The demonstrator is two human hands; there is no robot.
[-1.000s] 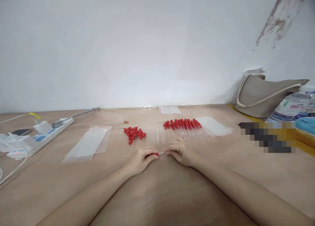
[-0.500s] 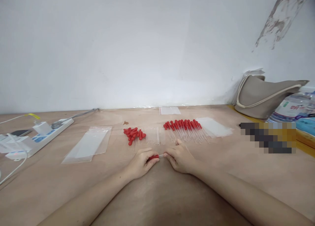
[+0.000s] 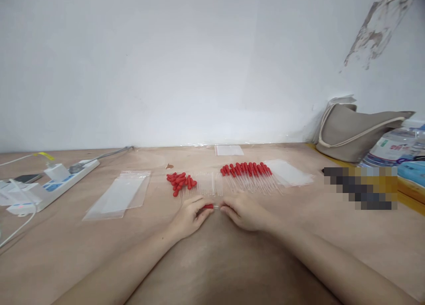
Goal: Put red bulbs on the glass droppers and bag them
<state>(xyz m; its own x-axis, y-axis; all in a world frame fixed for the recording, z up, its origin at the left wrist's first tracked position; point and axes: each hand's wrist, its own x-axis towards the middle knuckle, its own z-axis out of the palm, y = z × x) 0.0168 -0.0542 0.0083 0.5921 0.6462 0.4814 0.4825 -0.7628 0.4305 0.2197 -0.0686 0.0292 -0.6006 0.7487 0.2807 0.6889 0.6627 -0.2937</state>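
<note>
My left hand (image 3: 192, 216) is closed on a red rubber dropper bulb (image 3: 208, 206), its open end toward the right. Facing it, my right hand (image 3: 242, 211) pinches a thin clear dropper tube (image 3: 216, 207), whose end meets the bulb's mouth; how deep it sits I cannot tell. Just beyond my left hand lies a pile of loose red bulbs (image 3: 181, 181). Beside the pile, a row of clear tubes (image 3: 210, 183) rests on the table. Farther right, several droppers with red bulbs (image 3: 247, 168) lie side by side, tips toward me.
Clear plastic bags (image 3: 119, 194) lie at left, near a white power strip (image 3: 56, 190) with chargers and cables. More bags (image 3: 288, 172) are right of the droppers, and a small bag (image 3: 229, 150) lies by the wall. A grey bag (image 3: 358, 132) and a water bottle (image 3: 392, 145) stand at right.
Both hands have shifted slightly away from me, with the bulb and tube still between them. My right hand's raised finger has come down. The things on the table have stayed put.
</note>
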